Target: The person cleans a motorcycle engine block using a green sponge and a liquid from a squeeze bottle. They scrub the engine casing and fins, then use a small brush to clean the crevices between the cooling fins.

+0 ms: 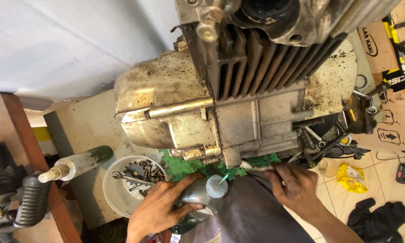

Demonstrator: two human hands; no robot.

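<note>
A dirty metal motorcycle engine (238,103) with cooling fins rests on a green mat (184,166) in front of me. My left hand (159,209) grips a clear plastic squeeze bottle (202,195) with a green nozzle tip pointing up toward the underside of the engine. My right hand (294,186) holds a thin white stick-like tool (256,167) against the engine's lower edge, just right of the nozzle. My dark apron lies between both forearms.
A white round tub (114,191) of bolts and a small wrench sits left of my left hand. A grimy cylinder (76,164) and a ribbed footpeg (31,200) lie far left. Wrenches (364,103), cardboard, a yellow bag (351,177) and a black rag (378,220) are right.
</note>
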